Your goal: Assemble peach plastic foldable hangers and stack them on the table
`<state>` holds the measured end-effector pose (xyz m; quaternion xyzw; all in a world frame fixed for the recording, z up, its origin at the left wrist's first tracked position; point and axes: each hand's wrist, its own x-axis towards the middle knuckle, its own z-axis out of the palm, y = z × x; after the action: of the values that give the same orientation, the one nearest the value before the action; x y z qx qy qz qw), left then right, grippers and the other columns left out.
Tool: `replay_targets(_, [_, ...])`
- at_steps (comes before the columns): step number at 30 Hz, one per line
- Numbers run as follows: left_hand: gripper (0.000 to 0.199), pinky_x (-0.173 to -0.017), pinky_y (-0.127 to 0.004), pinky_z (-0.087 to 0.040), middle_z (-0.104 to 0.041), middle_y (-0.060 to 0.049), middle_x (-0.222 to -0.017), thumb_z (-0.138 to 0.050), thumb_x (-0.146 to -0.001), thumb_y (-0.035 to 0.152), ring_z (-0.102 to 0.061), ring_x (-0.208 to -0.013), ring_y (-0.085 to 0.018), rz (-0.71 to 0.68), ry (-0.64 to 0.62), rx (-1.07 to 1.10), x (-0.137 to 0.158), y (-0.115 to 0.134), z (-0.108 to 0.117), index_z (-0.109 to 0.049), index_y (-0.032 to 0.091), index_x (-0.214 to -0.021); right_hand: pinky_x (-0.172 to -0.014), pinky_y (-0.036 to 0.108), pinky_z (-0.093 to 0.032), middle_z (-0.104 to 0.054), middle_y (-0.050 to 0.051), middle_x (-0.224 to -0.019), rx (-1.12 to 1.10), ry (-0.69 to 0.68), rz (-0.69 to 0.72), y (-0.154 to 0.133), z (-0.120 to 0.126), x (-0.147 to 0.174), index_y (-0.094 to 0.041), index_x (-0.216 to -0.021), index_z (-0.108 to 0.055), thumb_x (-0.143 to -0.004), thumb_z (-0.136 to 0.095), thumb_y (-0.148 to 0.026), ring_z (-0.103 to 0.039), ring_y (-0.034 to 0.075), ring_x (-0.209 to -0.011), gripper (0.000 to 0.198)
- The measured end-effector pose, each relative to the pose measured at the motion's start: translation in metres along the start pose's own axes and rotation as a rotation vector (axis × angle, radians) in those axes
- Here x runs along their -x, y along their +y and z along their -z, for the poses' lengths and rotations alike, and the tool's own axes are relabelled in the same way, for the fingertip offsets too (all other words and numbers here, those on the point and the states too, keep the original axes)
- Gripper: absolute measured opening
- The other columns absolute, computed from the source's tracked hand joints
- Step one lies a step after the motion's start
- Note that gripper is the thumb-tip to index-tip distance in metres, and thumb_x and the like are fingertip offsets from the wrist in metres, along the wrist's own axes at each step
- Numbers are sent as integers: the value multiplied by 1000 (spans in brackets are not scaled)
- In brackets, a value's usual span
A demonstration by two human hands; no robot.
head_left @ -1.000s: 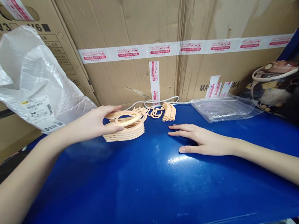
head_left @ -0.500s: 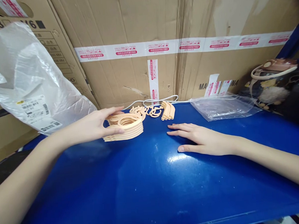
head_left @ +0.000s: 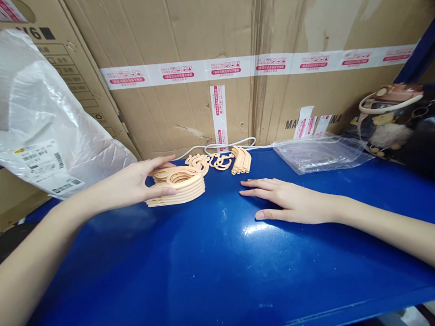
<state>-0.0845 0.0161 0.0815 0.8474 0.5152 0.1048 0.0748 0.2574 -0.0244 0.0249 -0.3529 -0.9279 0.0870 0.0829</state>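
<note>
A neat stack of cream plastic hanger parts, curved and with a rounded opening on top, sits on the blue table left of centre. My left hand grips its left end, thumb along the near side and fingers at the far side, partly hidden by the stack. Just behind and to the right lie several loose cream hooks. Beside these is a small bundle of curved cream hanger arms. My right hand is palm down at the table, fingers spread, holding nothing, nearest to that bundle.
Taped cardboard boxes stand along the back. A white plastic mailer bag with a label leans at left. A clear plastic bag lies at the back right, near a drink bottle and a dark bag. A white cable runs behind the parts.
The camera's view has shifted slightly, so everything sits a little further left. Both hands keep their poses, the left still at the stack and the right still spread.
</note>
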Motion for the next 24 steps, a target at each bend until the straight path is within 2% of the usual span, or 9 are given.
replay_targets(4, [87,-104,-38,-38,-47,-7,-141,-54,-74,68,-51,-123,-25,25,-9,-7,-4,-8,-1,-32,21,-144,-112,46,-25,-30,8,-152,13,-9,-4,0,0,0,-24,-143,-38,-92,-41,-58,-29,26,-138,62])
replay_targets(24, [85,-105,-37,-37,-47,-4,-142,-55,-75,66,-50,-123,-25,20,-43,21,-4,-8,-1,-31,24,-144,-112,45,-26,-30,9,-152,41,-13,-2,0,-1,-1,-23,-144,-38,-93,-40,-59,-29,25,-139,62])
